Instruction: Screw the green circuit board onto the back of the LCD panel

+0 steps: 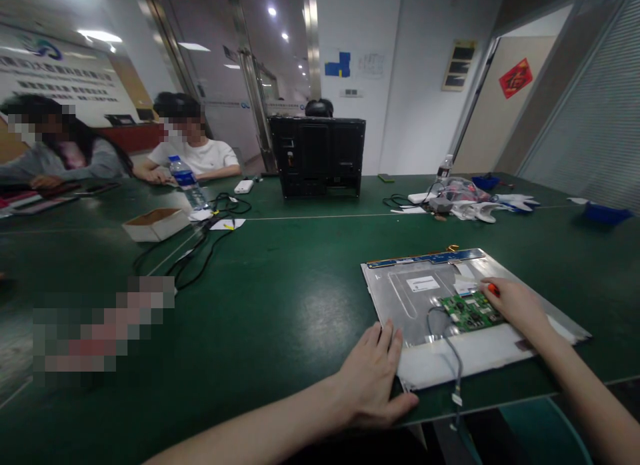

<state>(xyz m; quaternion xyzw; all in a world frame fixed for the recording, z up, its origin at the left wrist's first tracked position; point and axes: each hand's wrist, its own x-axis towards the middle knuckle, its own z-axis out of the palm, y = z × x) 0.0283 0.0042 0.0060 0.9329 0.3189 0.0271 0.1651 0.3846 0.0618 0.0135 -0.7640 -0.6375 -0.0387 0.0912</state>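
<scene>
A display panel (400, 311) lies back side up near the front edge of the table. It has a blue strip board (430, 258) along its far edge and a green circuit board (473, 311) near its middle. A grey cable (456, 358) runs from beside the green board over the table edge. My left hand (373, 375) rests with fingers stretched at the panel's near left corner. Over the green board's right side, my right hand (515, 305) is closed on a screwdriver (493, 289); only its orange end shows, and the tip is hidden.
A black monitor housing (320, 158) stands at the back. To the left are a white box (156, 225), a water bottle (186, 181) and black cables (200, 241). Plastic bags (463, 191) and a blue tray (606, 213) lie at the right. Two people sit across the left side.
</scene>
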